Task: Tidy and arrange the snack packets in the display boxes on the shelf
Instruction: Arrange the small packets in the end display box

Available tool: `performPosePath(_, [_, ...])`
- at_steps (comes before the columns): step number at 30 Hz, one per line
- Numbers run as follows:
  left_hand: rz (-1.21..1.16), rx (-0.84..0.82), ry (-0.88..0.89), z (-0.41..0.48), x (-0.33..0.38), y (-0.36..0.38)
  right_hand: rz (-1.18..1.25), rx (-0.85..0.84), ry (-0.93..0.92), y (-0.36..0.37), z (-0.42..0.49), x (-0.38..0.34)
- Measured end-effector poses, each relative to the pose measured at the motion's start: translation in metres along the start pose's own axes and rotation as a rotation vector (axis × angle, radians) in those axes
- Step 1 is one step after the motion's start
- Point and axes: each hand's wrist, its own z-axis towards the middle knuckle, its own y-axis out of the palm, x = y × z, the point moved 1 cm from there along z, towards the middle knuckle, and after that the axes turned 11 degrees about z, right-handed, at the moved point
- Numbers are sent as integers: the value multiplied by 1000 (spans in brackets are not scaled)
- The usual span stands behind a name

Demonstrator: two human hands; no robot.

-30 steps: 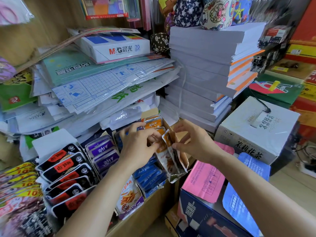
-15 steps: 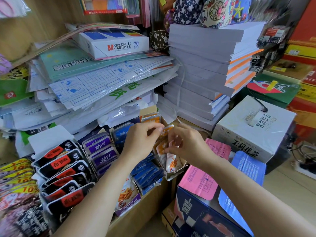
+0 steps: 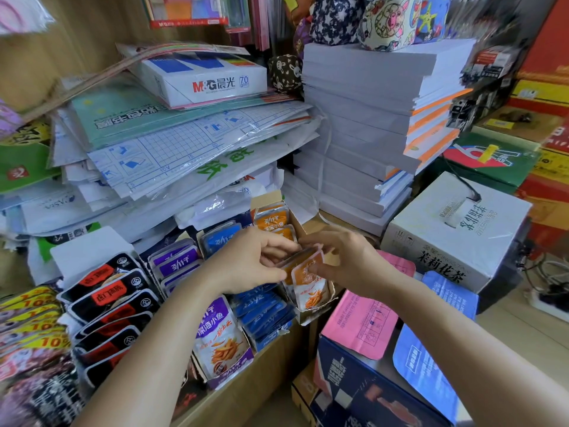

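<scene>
Left grip and right grip pinch the glossy orange snack packets standing in the narrow cardboard display box on the wooden shelf; square their tops first, then seat them evenly.

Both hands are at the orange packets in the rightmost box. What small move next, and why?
Probably push the orange foil snack packets down into the brown cardboard display box: left hand and right hand pinch them tilted, tops above its rim; the row looks uneven.
</scene>
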Motion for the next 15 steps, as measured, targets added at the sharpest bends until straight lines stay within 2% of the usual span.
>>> performPosePath(2, [96, 24, 1, -1, 1, 1, -1, -30, 30, -1, -2, -5])
performPosePath(6, [402, 238, -16, 0, 1, 1, -13, -86, 66, -2, -6, -9])
performPosePath(8, [487, 274, -32, 0, -4, -1, -9, -96, 66, -1, -7, -9])
performPosePath(11, [252, 179, -33, -1, -5, 1, -22, -48, 41, 0, -7, -9])
performPosePath(15, [18, 124, -8, -4, 2, 0, -99, -85, 0, 4, -7, -9])
